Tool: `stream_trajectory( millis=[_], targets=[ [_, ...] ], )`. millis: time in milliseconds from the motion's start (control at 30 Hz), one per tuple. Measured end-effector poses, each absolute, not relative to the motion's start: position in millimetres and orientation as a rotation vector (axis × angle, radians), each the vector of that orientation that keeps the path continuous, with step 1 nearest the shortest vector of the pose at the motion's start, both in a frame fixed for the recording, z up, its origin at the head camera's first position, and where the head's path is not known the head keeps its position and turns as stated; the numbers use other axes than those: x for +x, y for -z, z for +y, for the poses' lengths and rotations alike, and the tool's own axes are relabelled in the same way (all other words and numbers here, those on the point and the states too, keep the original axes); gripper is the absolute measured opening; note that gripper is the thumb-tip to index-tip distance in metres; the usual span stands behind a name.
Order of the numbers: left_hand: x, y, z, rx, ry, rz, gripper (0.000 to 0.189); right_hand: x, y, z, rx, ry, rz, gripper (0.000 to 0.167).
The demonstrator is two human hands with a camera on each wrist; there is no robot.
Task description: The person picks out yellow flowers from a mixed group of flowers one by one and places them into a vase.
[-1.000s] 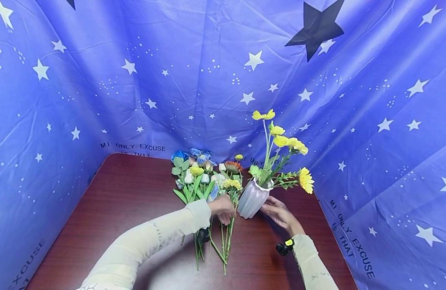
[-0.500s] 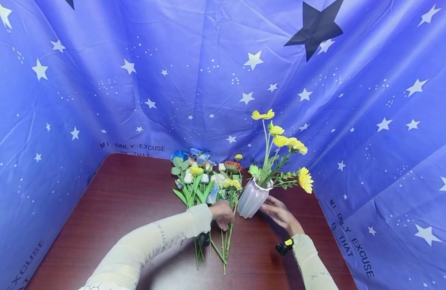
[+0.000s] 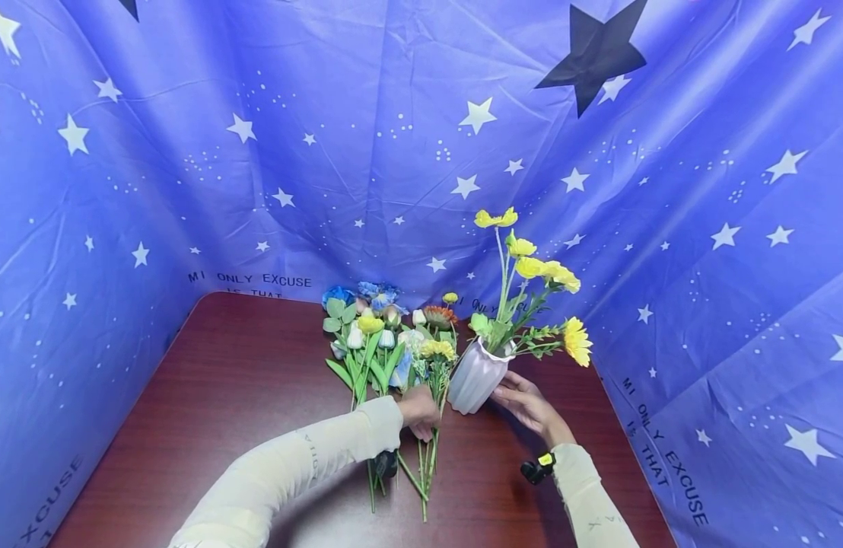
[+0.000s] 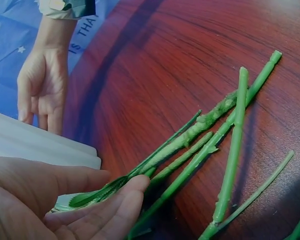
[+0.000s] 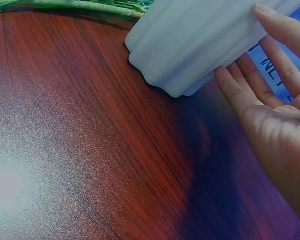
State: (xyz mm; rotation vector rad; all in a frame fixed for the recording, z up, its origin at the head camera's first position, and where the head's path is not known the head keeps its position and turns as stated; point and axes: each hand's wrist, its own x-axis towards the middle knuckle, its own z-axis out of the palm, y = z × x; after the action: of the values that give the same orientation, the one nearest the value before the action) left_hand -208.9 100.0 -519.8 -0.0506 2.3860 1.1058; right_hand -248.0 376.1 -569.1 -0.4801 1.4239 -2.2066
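Touching the white vase (image 3: pixel 478 379): was done by the right hand (image 3: pixel 531 406), its fingers nearly straight and spread.
Left hand (image 3: pixel 420 412): was held over green stems (image 4: pixel 233 155), fingers partly bent; whether any was pinched could not be told.
Vase place: was set towards the tabletop's (image 3: pixel 250 373) far right corner, yellow flowers (image 3: pixel 577 342) held in it.
Loose flowers (image 3: pixel 370 324): were laid from the far edge inwards.

Starry blue backdrop (image 3: pixel 367 137), back left: "MI ONLY EXCUSE", then "IS THAT", bottoms cut off
Backdrop, right side: same two lines again, just slanted
Backdrop, back right: "ONLY", rest kinda covered
Backdrop, lower left: "EXCUSE", next line mostly out of frame
Left sleeve (image 3: pixel 284 472): some lettering, can't make it out tbh
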Motion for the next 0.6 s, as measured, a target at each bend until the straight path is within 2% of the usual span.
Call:
stream_trajectory(
  millis=[600],
  targets=[
    [-199,530,99,-0.033,-1.264,2.359,0.017,-247,570,375,-0.473,2.214,1.425,0.058]
  ],
)
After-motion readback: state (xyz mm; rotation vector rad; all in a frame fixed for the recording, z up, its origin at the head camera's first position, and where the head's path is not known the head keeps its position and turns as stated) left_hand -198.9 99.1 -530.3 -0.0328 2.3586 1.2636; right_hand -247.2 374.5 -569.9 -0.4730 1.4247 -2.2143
